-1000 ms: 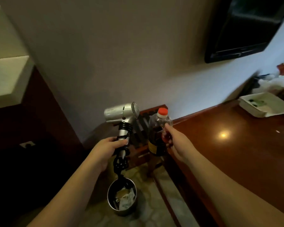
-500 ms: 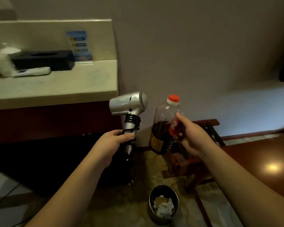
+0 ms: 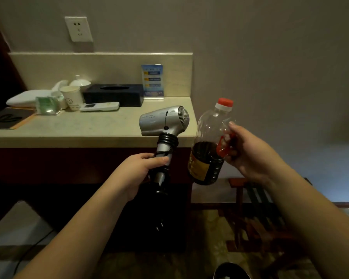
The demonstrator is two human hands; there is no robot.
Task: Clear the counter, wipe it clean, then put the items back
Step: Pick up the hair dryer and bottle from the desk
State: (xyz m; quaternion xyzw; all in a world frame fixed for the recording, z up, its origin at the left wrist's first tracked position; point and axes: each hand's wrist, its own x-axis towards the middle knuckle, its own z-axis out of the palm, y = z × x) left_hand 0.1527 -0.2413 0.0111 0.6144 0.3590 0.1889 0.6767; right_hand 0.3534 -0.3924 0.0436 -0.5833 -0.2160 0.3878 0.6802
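The left hand (image 3: 138,174) grips the handle of a silver dryer (image 3: 164,122), fingers and thumb curled round it. The dryer stands nearly upright, its nozzle pointing to 9 o'clock and its grille to 3 o'clock. A black cord (image 3: 167,140) is wound round the handle above the fingers, and the plug (image 3: 159,226) hangs free at 6 o'clock below the hand.

The right hand (image 3: 248,154) holds a clear bottle (image 3: 212,146) by its red handle, fingers hooked through it and thumb up against the shoulder. The bottle tilts slightly, its red cap (image 3: 224,103) toward 12 o'clock, and it is about half full of dark liquid, with a yellow label low on its side. Bottle and dryer are just beside each other, not touching, both in the air in front of the counter (image 3: 89,127).

The dryer overlaps the counter's right front corner in the view. On the counter, toward 10 o'clock from the left hand, lie a white remote (image 3: 99,107) and behind it a black tissue box (image 3: 113,94). At 9 o'clock from the remote stand a paper cup (image 3: 72,97) and a green packet (image 3: 45,105), with white crockery (image 3: 79,82) behind them. A blue card (image 3: 152,80) stands against the backsplash at 3 o'clock from the box. A socket (image 3: 78,29) sits on the wall above. At 5 o'clock from the right hand is a dark wooden rack (image 3: 256,202), and a bin's rim (image 3: 228,271) shows at the bottom edge.
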